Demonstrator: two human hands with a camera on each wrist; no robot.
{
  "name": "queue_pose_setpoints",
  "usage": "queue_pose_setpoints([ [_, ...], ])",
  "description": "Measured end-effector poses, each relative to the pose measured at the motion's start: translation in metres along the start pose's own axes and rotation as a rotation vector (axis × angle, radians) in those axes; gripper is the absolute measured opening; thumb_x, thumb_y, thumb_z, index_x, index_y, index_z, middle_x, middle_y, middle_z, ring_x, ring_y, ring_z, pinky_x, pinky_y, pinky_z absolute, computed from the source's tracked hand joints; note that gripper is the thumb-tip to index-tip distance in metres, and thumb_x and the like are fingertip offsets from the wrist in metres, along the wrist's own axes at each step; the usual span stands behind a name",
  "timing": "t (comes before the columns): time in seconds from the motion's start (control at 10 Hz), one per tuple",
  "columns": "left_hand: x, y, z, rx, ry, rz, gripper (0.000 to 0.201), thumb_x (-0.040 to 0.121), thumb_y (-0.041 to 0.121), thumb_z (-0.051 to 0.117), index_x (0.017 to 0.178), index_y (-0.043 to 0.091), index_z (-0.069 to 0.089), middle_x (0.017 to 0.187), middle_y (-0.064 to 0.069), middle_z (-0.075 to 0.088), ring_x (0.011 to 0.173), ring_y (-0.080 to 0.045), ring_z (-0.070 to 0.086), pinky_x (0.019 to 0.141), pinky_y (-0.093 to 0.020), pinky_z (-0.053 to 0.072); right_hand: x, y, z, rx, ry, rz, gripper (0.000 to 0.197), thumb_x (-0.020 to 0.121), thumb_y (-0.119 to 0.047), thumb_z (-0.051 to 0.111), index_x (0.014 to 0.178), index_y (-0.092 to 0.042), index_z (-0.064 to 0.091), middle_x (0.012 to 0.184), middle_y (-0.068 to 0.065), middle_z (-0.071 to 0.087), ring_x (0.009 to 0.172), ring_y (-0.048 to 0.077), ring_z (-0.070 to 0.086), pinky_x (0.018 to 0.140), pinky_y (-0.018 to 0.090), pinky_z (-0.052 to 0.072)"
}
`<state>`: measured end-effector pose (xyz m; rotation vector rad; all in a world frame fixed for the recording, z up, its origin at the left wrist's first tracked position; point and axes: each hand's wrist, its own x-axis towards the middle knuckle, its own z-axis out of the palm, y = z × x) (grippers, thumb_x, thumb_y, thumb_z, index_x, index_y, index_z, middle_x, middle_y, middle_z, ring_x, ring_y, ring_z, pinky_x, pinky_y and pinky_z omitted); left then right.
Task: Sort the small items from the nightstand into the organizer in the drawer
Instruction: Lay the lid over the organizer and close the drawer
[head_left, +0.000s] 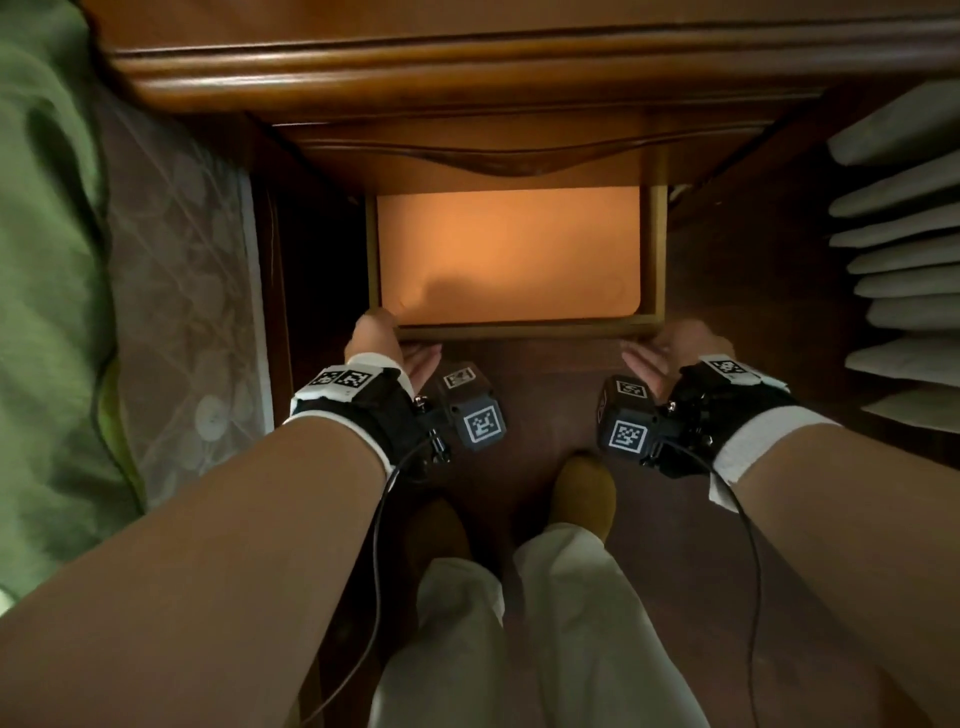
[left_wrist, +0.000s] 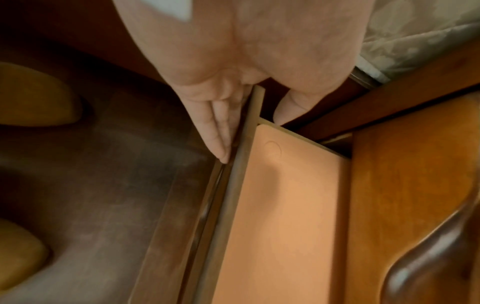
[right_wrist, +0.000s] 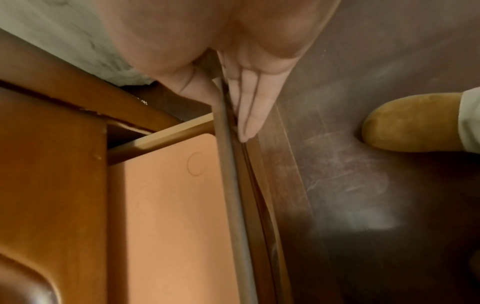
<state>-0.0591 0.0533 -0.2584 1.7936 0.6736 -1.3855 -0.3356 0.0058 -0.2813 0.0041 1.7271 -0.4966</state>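
A person stands over an open drawer (head_left: 524, 328) pulled from a wooden nightstand (head_left: 467, 83), one hand at each front corner. The left hand (head_left: 382, 343) pinches the front panel at its left end, thumb (left_wrist: 291, 109) inside the corner and straight fingers (left_wrist: 218, 127) laid flat along the outer face. The right hand (head_left: 670, 348) mirrors it at the right end, thumb (right_wrist: 197, 86) over the rim and fingers (right_wrist: 252, 107) pressed along the outside. From the head view most of both palms is hidden behind the wrist-mounted cameras and straps. The drawer's long axis runs left to right across the person, its opening facing up; its back part is cut off under the nightstand's overhanging front. Inside lies a flat, pale orange liner (head_left: 509, 254) with rounded corners; no dividers can be made out on it. The nightstand's top is largely out of frame and blurred. A bed (head_left: 156, 234) with a green cover stands to the left, and tan slippers (head_left: 584, 491) rest on the dark floor (head_left: 545, 415) below.
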Motion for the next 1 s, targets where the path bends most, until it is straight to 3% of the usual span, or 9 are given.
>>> queue_pose_setpoints([
  [0.1, -0.003, 0.009, 0.009, -0.065, -0.083, 0.059, 0.045, 0.091, 0.012, 0.046, 0.132, -0.004, 0.049, 0.122, -0.025, 0.064, 0.103, -0.037, 0.070, 0.073, -0.039, 0.060, 0.001, -0.011, 0.009, 0.132, 0.017, -0.051, 0.018, 0.096, -0.003, 0.043, 0.112, -0.006, 0.051, 0.135, 0.016, 0.058, 0.084, 0.019, 0.069, 0.060, 0.026, 0.059],
  [0.2, -0.015, 0.022, 0.026, -0.078, -0.172, 0.095, 0.033, 0.097, 0.009, 0.040, 0.126, -0.004, 0.050, 0.131, -0.019, 0.060, 0.116, -0.034, 0.065, 0.088, -0.041, 0.053, -0.009, -0.033, 0.022, 0.243, 0.031, -0.078, 0.031, 0.087, 0.011, 0.040, 0.111, 0.002, 0.057, 0.115, 0.021, 0.067, 0.085, 0.027, 0.076, 0.063, 0.034, 0.062],
  [0.3, -0.020, 0.038, 0.042, -0.159, -0.279, 0.059, 0.023, 0.101, 0.012, 0.034, 0.107, -0.003, 0.050, 0.113, -0.015, 0.062, 0.119, -0.030, 0.060, 0.102, -0.041, 0.046, -0.018, -0.051, 0.040, 0.273, -0.033, -0.109, 0.045, 0.083, 0.014, 0.036, 0.121, 0.000, 0.055, 0.119, 0.019, 0.065, 0.084, 0.028, 0.077, 0.064, 0.037, 0.062],
  [0.4, -0.018, 0.060, 0.057, -0.289, -0.333, 0.029, 0.026, 0.103, 0.014, 0.034, 0.098, -0.006, 0.049, 0.130, -0.017, 0.057, 0.122, -0.034, 0.059, 0.110, -0.045, 0.042, -0.022, -0.067, 0.054, 0.191, -0.088, -0.149, 0.049, 0.088, 0.012, 0.033, 0.129, -0.004, 0.053, 0.132, 0.010, 0.059, 0.105, 0.030, 0.070, 0.085, 0.041, 0.058],
  [0.6, -0.028, 0.079, 0.075, -0.216, -0.386, 0.027, 0.046, 0.105, 0.018, 0.026, 0.144, -0.005, 0.034, 0.142, -0.019, 0.047, 0.126, -0.037, 0.052, 0.107, -0.047, 0.041, -0.031, -0.083, 0.060, 0.075, -0.182, -0.151, 0.058, 0.095, 0.012, 0.027, 0.148, -0.009, 0.037, 0.153, 0.009, 0.040, 0.135, 0.030, 0.050, 0.106, 0.038, 0.046],
  [0.7, -0.042, 0.074, 0.079, -0.225, -0.454, 0.033, 0.034, 0.102, 0.016, 0.028, 0.119, -0.007, 0.046, 0.117, -0.026, 0.057, 0.102, -0.039, 0.057, 0.080, -0.050, 0.046, -0.035, -0.089, 0.055, 0.052, -0.201, -0.122, 0.061, 0.092, 0.013, 0.025, 0.146, -0.011, 0.039, 0.143, 0.011, 0.049, 0.134, 0.029, 0.050, 0.109, 0.037, 0.043],
  [0.8, -0.047, 0.065, 0.078, -0.242, -0.420, 0.027, 0.031, 0.101, 0.015, 0.032, 0.111, -0.010, 0.047, 0.112, -0.022, 0.057, 0.105, -0.040, 0.059, 0.068, -0.052, 0.046, -0.037, -0.088, 0.050, 0.031, -0.209, -0.105, 0.057, 0.092, 0.010, 0.026, 0.141, -0.015, 0.043, 0.132, 0.011, 0.058, 0.129, 0.030, 0.054, 0.101, 0.038, 0.046],
  [0.9, -0.035, 0.062, 0.073, -0.305, -0.328, 0.060, 0.036, 0.103, 0.015, 0.030, 0.132, 0.001, 0.046, 0.145, -0.011, 0.050, 0.134, -0.035, 0.050, 0.103, -0.051, 0.043, -0.048, -0.081, 0.047, 0.035, -0.219, -0.166, 0.057, 0.093, 0.010, 0.029, 0.144, -0.014, 0.038, 0.144, 0.006, 0.050, 0.124, 0.032, 0.059, 0.104, 0.044, 0.047],
  [1.0, -0.055, 0.058, 0.065, -0.150, -0.263, 0.059, 0.037, 0.103, 0.014, 0.035, 0.136, 0.003, 0.047, 0.140, -0.012, 0.057, 0.120, -0.034, 0.062, 0.096, -0.049, 0.049, -0.076, -0.076, 0.045, 0.027, -0.269, -0.161, 0.046, 0.094, 0.007, 0.030, 0.133, -0.010, 0.047, 0.140, 0.011, 0.054, 0.119, 0.034, 0.062, 0.103, 0.045, 0.048],
])
